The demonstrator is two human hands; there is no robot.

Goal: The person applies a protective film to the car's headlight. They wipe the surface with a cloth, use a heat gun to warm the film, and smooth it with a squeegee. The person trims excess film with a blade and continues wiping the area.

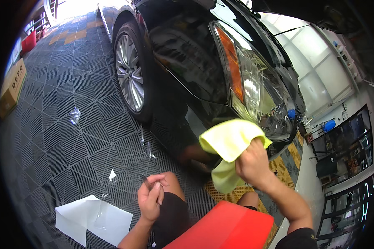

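Note:
My right hand [253, 162] is closed on a bunched yellow-green microfiber cloth [232, 139], which hangs in front of the black car's lower front corner. Just beyond the cloth is the car's headlight [253, 89], with a clear lens and an orange side strip. Lower and to the left, above my knee, my left hand [151, 197] has its fingers curled around a small, thin dark piece [146, 181]. Only its end shows, so its kind cannot be made out. The black bumper [174, 133] curves between the headlight and the front wheel [129, 72].
White sheets [91, 218] lie on the dark tiled floor [50, 157] at lower left, near clear plastic scraps [75, 116]. A cardboard box [13, 87] stands at far left. A smooth red surface [228, 226] sits between my legs. Glass-fronted windows [345, 153] line the right.

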